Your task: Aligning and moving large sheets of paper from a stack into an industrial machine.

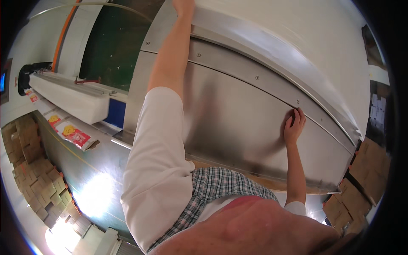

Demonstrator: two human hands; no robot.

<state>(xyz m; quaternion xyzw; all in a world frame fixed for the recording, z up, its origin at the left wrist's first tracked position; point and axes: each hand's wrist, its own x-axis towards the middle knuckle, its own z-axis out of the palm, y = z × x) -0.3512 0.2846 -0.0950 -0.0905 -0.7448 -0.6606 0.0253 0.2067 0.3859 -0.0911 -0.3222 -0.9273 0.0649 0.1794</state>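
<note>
My left arm stretches far forward, and only the wrist end of my left hand (183, 7) shows at the top edge; its fingers are cut off. It is over the far left corner of a brushed metal table (238, 114). My right hand (294, 125) rests on that metal surface at the right, fingers slightly bent and apart, nothing in them. Its fingertips touch the seam beside a screwed metal strip (257, 78). Beyond the strip rises a broad white cover (306, 29) with a shiny lower edge.
At the left stands a long white machine part (70, 95) beside printed red-and-white cartons (72, 132). Stacked brown cardboard boxes (38, 182) are at the lower left, and more brown boxes (350, 204) at the right. A green floor (114, 42) shows behind the table.
</note>
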